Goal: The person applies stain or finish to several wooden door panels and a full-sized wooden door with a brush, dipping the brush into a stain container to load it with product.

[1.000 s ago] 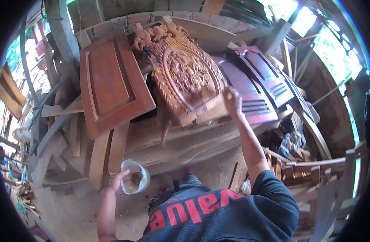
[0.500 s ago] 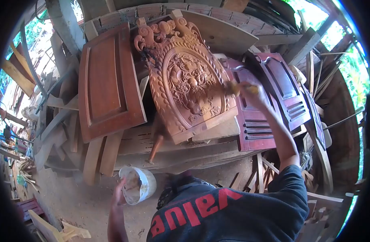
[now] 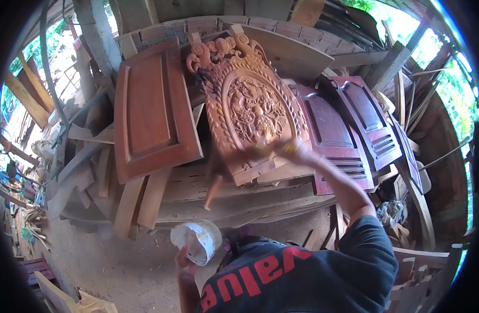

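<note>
Centrally, a carved wooden panel [image 3: 257, 112] lies with its face upward, its scrolled top pointing away from the person and its straight lower edge nearest. An oval field of raised relief, bordered by rope-like and leafy carving, occupies its middle. The right hand [image 3: 297, 152] is closed around a brush [image 3: 265, 151], which is held over the lower part of the carved panel; both are blurred, and contact between bristles and wood cannot be told. The left hand [image 3: 185, 265] grips a whitish bucket [image 3: 209, 241] at its side; the bucket is tilted, its mouth partly visible, near the front of the person's dark shirt [image 3: 312, 274] with red letters. Its contents cannot be made out.

To the left of the carved panel rests a plain reddish-brown door panel [image 3: 155, 112] with a recessed centre. To the right lie dark red panels [image 3: 328, 122] with recessed fields and grooved lower ends, one partly overlapping another. Beneath the panels runs a stack of boards [image 3: 182, 201]; a tapered wooden leg [image 3: 214, 190] projects in front of it. Behind stands a low brick wall [image 3: 302, 34]. At right, a crumpled plastic bag [image 3: 392, 213] sits among scrap wood, and shavings dot the floor [image 3: 124, 271].
</note>
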The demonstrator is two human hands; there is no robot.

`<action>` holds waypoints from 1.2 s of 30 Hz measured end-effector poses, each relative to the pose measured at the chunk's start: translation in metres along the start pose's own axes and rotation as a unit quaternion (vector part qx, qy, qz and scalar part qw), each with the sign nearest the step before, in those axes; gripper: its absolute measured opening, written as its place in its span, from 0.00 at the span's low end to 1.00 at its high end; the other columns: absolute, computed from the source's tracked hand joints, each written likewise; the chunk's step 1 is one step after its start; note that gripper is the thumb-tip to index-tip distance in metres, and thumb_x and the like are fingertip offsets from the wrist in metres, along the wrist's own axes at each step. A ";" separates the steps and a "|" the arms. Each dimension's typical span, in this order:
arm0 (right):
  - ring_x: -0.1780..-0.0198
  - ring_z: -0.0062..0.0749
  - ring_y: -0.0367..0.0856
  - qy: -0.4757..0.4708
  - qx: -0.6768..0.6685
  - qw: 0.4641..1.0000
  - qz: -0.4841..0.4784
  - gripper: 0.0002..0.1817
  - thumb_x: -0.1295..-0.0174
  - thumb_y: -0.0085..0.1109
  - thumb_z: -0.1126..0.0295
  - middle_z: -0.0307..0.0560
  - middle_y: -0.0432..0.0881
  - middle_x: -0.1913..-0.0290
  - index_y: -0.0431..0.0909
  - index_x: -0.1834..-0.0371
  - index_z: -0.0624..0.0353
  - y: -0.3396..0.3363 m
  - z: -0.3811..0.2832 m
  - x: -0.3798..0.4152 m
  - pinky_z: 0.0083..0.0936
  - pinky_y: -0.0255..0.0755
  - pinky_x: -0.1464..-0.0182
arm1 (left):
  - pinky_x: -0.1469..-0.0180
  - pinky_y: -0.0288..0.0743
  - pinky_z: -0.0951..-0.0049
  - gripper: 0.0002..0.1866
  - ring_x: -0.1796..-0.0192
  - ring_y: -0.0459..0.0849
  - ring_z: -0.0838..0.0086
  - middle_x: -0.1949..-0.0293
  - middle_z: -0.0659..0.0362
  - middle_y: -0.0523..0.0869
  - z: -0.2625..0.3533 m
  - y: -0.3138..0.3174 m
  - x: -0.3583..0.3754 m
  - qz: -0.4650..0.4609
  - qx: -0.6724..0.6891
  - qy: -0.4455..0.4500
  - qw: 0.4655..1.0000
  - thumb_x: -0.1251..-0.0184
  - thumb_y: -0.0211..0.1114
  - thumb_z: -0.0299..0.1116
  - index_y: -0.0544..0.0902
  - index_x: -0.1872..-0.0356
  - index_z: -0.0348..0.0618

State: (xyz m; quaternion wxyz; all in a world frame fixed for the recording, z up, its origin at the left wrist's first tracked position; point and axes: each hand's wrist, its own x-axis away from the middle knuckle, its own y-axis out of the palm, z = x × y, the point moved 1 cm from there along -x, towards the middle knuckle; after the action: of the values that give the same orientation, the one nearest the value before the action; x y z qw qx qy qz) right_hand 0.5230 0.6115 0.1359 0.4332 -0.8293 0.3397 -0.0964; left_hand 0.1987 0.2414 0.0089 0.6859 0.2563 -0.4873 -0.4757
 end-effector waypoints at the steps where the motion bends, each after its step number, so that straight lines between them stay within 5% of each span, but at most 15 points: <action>1: 0.60 0.32 0.86 0.076 0.029 0.996 0.040 0.11 0.33 0.56 0.67 0.45 0.87 0.60 0.81 0.50 0.52 -0.035 0.002 -0.013 0.28 0.79 0.58 | 0.34 0.67 0.49 0.33 0.37 0.76 0.53 0.39 0.49 0.77 0.000 0.000 0.004 0.001 0.007 -0.001 1.000 0.36 0.65 0.42 0.67 0.33 0.37; 4: 0.66 0.45 0.85 -0.047 0.293 0.890 0.346 0.12 0.36 0.55 0.62 0.48 0.85 0.63 0.81 0.54 0.55 -0.086 0.062 -0.041 0.33 0.78 0.62 | 0.35 0.68 0.48 0.34 0.37 0.76 0.53 0.39 0.49 0.77 -0.003 -0.001 0.010 -0.006 0.005 0.010 1.000 0.33 0.61 0.47 0.66 0.32 0.37; 8: 0.79 0.41 0.76 0.018 0.298 0.941 0.156 0.07 0.37 0.51 0.67 0.44 0.77 0.71 0.76 0.61 0.56 -0.013 0.068 -0.055 0.42 0.73 0.79 | 0.36 0.68 0.45 0.34 0.36 0.74 0.51 0.37 0.49 0.75 -0.010 -0.018 -0.002 -0.008 0.013 0.035 0.999 0.30 0.53 0.56 0.67 0.32 0.43; 10: 0.75 0.32 0.78 -0.277 0.485 0.805 0.198 0.07 0.41 0.52 0.70 0.39 0.75 0.72 0.75 0.60 0.54 0.054 -0.003 -0.037 0.35 0.76 0.75 | 0.37 0.69 0.48 0.33 0.38 0.76 0.53 0.39 0.49 0.76 -0.008 -0.008 -0.005 -0.009 0.014 0.045 0.999 0.29 0.52 0.55 0.67 0.33 0.40; 12: 0.63 0.37 0.83 -0.201 0.213 0.956 0.014 0.07 0.44 0.58 0.70 0.42 0.77 0.73 0.79 0.62 0.51 0.083 -0.085 -0.010 0.38 0.79 0.57 | 0.37 0.70 0.50 0.33 0.39 0.77 0.55 0.41 0.50 0.78 -0.008 -0.004 -0.011 -0.005 0.018 0.059 0.998 0.28 0.52 0.55 0.67 0.34 0.38; 13: 0.60 0.36 0.84 -0.163 0.152 0.970 -0.096 0.08 0.42 0.59 0.69 0.41 0.83 0.67 0.81 0.59 0.50 0.079 -0.112 -0.007 0.36 0.78 0.53 | 0.37 0.71 0.51 0.33 0.40 0.78 0.56 0.41 0.50 0.78 -0.007 -0.008 -0.014 -0.006 0.027 0.050 0.998 0.28 0.52 0.55 0.67 0.34 0.38; 17: 0.64 0.26 0.82 -0.160 0.009 0.983 -0.085 0.11 0.35 0.62 0.64 0.42 0.85 0.61 0.83 0.51 0.51 0.045 -0.051 -0.044 0.23 0.75 0.57 | 0.37 0.70 0.51 0.33 0.40 0.77 0.55 0.41 0.50 0.78 -0.003 -0.002 -0.016 0.008 -0.010 0.072 0.997 0.28 0.51 0.55 0.67 0.33 0.39; 18: 0.61 0.21 0.81 0.010 -0.088 0.990 -0.108 0.11 0.36 0.63 0.65 0.39 0.84 0.61 0.82 0.52 0.53 0.017 -0.025 -0.064 0.22 0.76 0.59 | 0.37 0.70 0.51 0.33 0.40 0.77 0.55 0.41 0.50 0.78 -0.002 0.002 -0.013 0.010 -0.010 0.082 0.996 0.28 0.51 0.55 0.67 0.33 0.39; 20: 0.65 0.15 0.81 0.073 -0.195 0.978 0.009 0.11 0.38 0.66 0.64 0.36 0.84 0.65 0.82 0.56 0.58 -0.055 0.028 -0.103 0.17 0.75 0.64 | 0.37 0.70 0.50 0.33 0.39 0.77 0.53 0.40 0.49 0.77 -0.002 0.014 -0.008 0.013 0.015 0.098 0.995 0.28 0.52 0.54 0.66 0.32 0.38; 24: 0.68 0.25 0.83 -0.014 0.087 0.960 0.266 0.10 0.39 0.64 0.63 0.42 0.85 0.70 0.84 0.62 0.57 -0.134 0.062 -0.150 0.22 0.77 0.63 | 0.36 0.69 0.49 0.33 0.38 0.75 0.52 0.39 0.48 0.75 -0.010 0.023 -0.010 0.041 0.026 0.134 0.990 0.28 0.51 0.53 0.64 0.31 0.38; 26: 0.58 0.35 0.87 -0.060 0.255 0.940 0.221 0.11 0.46 0.63 0.70 0.46 0.87 0.60 0.85 0.59 0.54 -0.124 0.064 -0.163 0.29 0.79 0.58 | 0.36 0.69 0.49 0.33 0.38 0.75 0.52 0.39 0.48 0.75 -0.013 0.030 -0.014 0.042 0.013 0.137 0.990 0.28 0.50 0.53 0.65 0.32 0.38; 29: 0.68 0.39 0.83 -0.259 0.343 0.901 0.058 0.13 0.49 0.56 0.75 0.43 0.82 0.71 0.82 0.60 0.50 -0.014 0.036 -0.145 0.39 0.75 0.66 | 0.36 0.68 0.48 0.33 0.37 0.75 0.52 0.38 0.48 0.75 -0.016 0.043 -0.022 0.052 -0.003 0.152 0.987 0.28 0.48 0.53 0.65 0.32 0.38; 31: 0.65 0.37 0.84 -0.363 0.149 0.920 0.004 0.08 0.41 0.58 0.71 0.43 0.82 0.70 0.80 0.58 0.54 0.018 -0.027 -0.107 0.36 0.78 0.58 | 0.35 0.67 0.49 0.33 0.36 0.74 0.53 0.37 0.49 0.74 -0.015 0.045 -0.030 0.058 0.001 0.165 0.985 0.28 0.49 0.53 0.65 0.31 0.39; 35: 0.54 0.34 0.85 -0.251 -0.195 0.906 -0.279 0.15 0.40 0.65 0.64 0.46 0.87 0.56 0.82 0.51 0.55 -0.004 -0.041 -0.135 0.31 0.79 0.51 | 0.34 0.66 0.48 0.33 0.34 0.72 0.52 0.36 0.48 0.73 -0.013 0.061 -0.036 0.061 -0.006 0.194 0.979 0.28 0.49 0.53 0.65 0.31 0.40; 36: 0.53 0.33 0.84 -0.080 -0.088 0.939 -0.323 0.16 0.37 0.63 0.62 0.46 0.86 0.55 0.81 0.48 0.54 -0.029 -0.047 -0.156 0.30 0.78 0.51 | 0.33 0.65 0.47 0.33 0.34 0.71 0.52 0.35 0.48 0.72 -0.013 0.067 -0.036 0.065 -0.002 0.193 0.979 0.28 0.49 0.53 0.64 0.31 0.41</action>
State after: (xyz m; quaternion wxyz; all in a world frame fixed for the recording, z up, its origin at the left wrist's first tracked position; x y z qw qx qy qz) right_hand 0.3990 0.6931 0.2078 0.3297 -0.9341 0.0252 -0.1344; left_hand 0.2347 0.3004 0.0429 0.7972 0.3098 -0.3602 -0.3725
